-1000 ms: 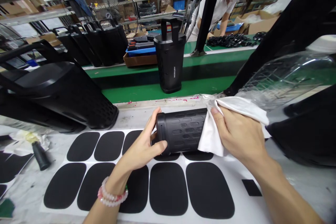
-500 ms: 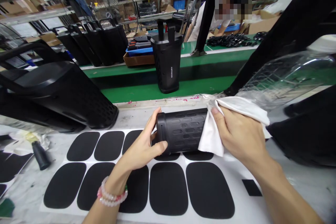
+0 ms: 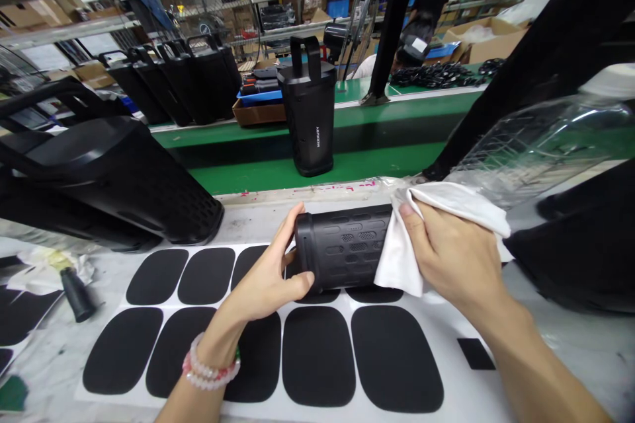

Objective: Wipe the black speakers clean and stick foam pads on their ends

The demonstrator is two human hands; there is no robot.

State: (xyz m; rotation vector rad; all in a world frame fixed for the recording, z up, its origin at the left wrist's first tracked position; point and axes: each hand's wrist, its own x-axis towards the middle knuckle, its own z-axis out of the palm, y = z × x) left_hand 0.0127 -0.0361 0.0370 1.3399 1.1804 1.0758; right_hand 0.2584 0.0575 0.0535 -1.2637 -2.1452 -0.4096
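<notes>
A black portable speaker (image 3: 342, 248) with a patterned shell lies on its side over the sheet of black pads. My left hand (image 3: 270, 271) grips its left end, with the thumb in front and the fingers going behind. On the opposite end, my right hand (image 3: 454, 254) presses a white cloth (image 3: 404, 258) round the shell. The cloth is bunched under the palm and hides that end of the speaker. Beneath lies a white sheet (image 3: 317, 304) carrying rows of rounded black pads (image 3: 397, 357).
Black handled speakers (image 3: 129, 172) lean at the left. Another speaker (image 3: 310, 119) stands on the green conveyor (image 3: 377, 152) ahead. A clear plastic bottle (image 3: 550, 139) and a slanted black post (image 3: 476, 92) are at the right. A black-handled tool (image 3: 77, 294) lies left.
The standing speaker on the conveyor has shifted a little left and its handle has turned. The person beyond the conveyor has bent lower. My hands and the held speaker have hardly moved.
</notes>
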